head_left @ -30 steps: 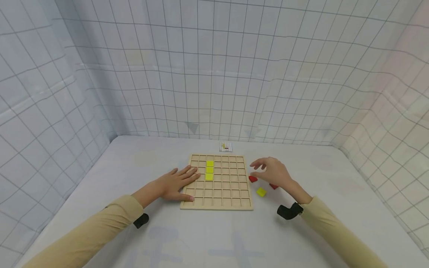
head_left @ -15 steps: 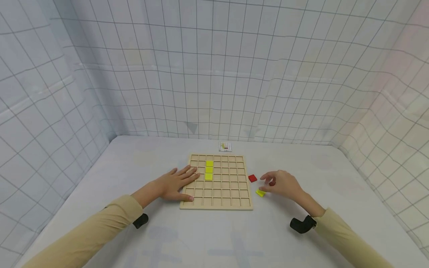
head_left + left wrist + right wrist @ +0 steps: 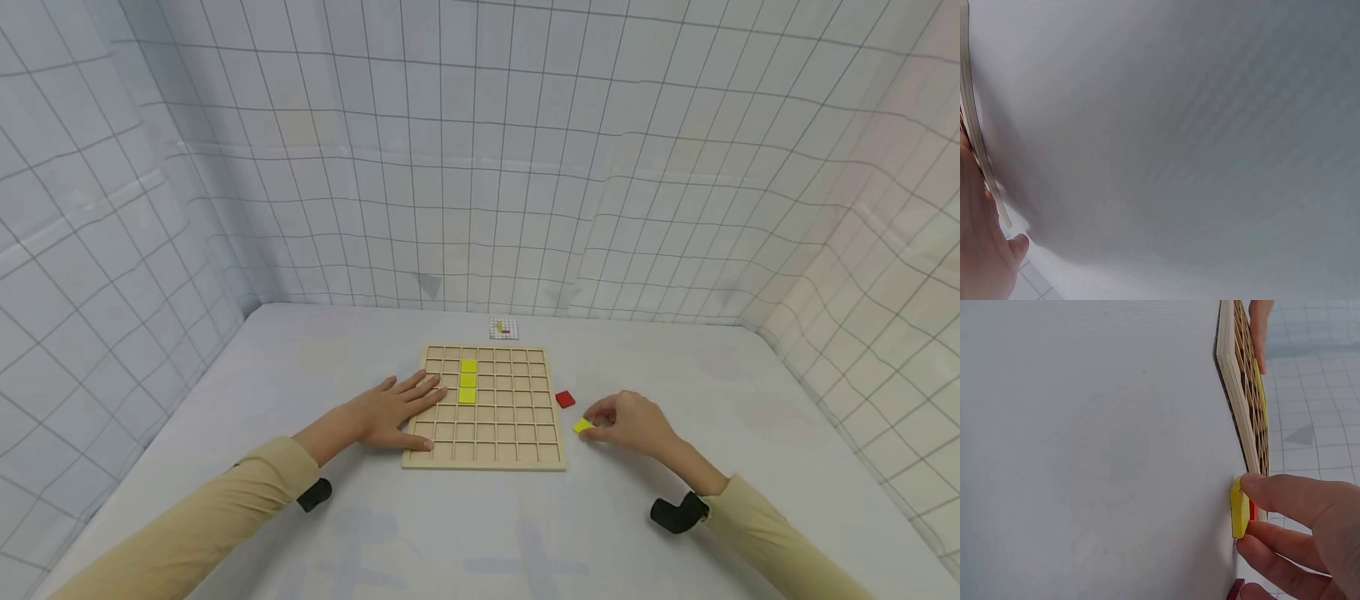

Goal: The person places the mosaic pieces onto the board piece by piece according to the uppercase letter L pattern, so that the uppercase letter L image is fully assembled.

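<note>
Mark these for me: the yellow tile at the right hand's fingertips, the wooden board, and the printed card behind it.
Yellow tile (image 3: 1239,510): right wrist view, on the side turned to the camera.
Wooden board (image 3: 505,398): head view, on a bare cell.
Printed card (image 3: 504,328): head view, middle of its face.

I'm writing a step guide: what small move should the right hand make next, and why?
Probably lift the yellow tile toward the board. The right hand pinches it just beside the board, the left hand rests on the board's edge, and a column of yellow tiles sits there with bare cells below.
</note>
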Available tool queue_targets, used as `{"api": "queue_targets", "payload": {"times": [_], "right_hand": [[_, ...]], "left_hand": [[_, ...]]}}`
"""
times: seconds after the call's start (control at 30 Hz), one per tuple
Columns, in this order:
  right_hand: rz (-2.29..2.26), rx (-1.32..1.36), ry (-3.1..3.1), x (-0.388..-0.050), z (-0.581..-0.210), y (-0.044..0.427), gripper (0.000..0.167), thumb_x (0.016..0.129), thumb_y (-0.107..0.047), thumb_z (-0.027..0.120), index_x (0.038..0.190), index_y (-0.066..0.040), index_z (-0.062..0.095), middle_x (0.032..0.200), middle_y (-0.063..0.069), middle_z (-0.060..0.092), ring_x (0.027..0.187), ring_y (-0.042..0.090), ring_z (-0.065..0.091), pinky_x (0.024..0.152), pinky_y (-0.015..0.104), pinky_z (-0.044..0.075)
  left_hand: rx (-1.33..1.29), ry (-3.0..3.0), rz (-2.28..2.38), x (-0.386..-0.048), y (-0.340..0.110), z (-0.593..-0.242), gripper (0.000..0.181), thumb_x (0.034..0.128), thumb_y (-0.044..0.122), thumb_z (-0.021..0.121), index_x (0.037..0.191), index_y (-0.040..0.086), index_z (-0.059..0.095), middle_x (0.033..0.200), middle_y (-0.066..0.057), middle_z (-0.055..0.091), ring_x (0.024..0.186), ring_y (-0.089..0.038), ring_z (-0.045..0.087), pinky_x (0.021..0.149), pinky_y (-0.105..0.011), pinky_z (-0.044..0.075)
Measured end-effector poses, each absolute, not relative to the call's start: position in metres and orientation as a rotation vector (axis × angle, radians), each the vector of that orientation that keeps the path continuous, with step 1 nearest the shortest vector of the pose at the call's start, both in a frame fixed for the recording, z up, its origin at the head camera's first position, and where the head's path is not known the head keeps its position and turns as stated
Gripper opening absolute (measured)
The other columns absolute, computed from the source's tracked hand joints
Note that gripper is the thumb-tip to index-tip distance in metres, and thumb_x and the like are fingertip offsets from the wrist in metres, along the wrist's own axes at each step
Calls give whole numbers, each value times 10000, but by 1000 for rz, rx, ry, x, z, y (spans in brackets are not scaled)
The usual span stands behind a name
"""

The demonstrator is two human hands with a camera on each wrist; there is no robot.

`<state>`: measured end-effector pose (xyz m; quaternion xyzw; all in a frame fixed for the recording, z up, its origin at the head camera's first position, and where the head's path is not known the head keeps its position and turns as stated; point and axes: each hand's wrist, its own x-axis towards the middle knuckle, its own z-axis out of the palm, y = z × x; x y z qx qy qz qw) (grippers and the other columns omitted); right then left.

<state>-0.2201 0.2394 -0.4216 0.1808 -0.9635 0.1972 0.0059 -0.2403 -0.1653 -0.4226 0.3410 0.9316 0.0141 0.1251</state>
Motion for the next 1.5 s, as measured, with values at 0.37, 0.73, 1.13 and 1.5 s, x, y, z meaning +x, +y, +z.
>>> {"api": "queue_targets", "payload": {"times": [0.37, 0.73, 1.13, 1.5], "right_hand": [[597, 558, -3031, -217, -418, 238, 220, 714, -281, 836, 870, -138, 777, 581, -91, 487, 573, 47, 397, 516, 176, 267], [544, 594, -3009, -218, -417, 234, 203, 732, -245, 822, 898, -138, 774, 684, -95, 589, 660, 82, 423, 558, 202, 322], [594, 638, -2920, -228, -408, 208, 226, 763, -264, 772, 964, -161, 753, 862, -64, 710, 766, 121, 566, 615, 231, 433], [717, 720, -2837, -238, -405, 166, 264, 750, -281, 794, 972, -143, 761, 841, -35, 714, 596, 53, 472, 491, 190, 353]], "left_hand": [[989, 2714, 47, -238, -166, -422, 888, 880, 701, 453, 1558, 206, 165, 1633, -58, 93, 1507, -305, 55, 1146, -633, 143], [990, 2711, 45, -237, -165, -419, 887, 883, 692, 459, 1559, 202, 161, 1632, -66, 93, 1507, -311, 51, 1143, -637, 148], [985, 2700, 46, -237, -165, -420, 899, 876, 711, 449, 1560, 209, 153, 1634, -54, 82, 1507, -308, 41, 1147, -631, 144], [986, 2700, 43, -239, -166, -422, 902, 874, 721, 438, 1562, 220, 137, 1636, -48, 68, 1509, -302, 32, 1149, -630, 140]]}}
